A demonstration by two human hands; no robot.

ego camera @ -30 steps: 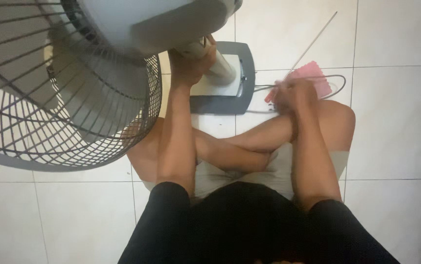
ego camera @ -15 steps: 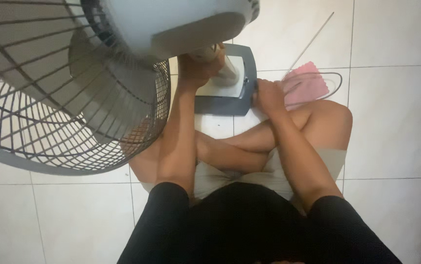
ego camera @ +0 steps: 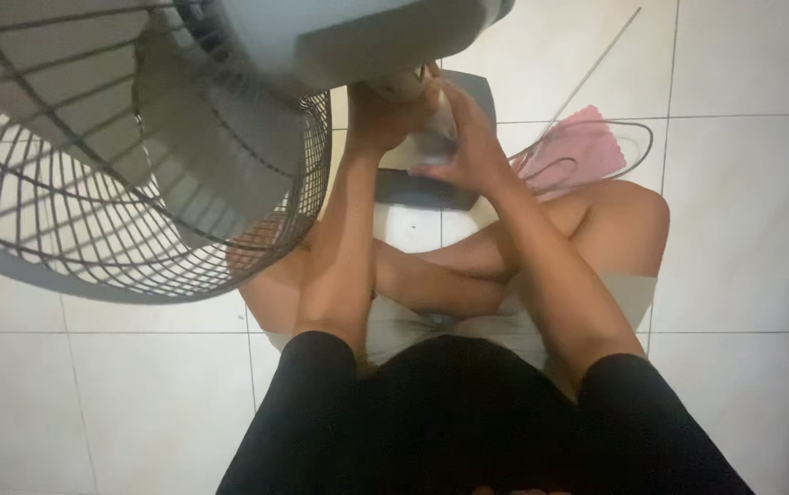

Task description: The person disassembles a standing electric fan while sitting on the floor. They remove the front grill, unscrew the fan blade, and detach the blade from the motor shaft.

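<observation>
White tiled floor [ego camera: 743, 238] under fan base [ego camera: 422, 188]

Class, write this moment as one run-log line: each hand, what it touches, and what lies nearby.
left hand: on fan neck | right hand: on fan base | nearby: wire grille, pink cloth, tiled floor
</observation>
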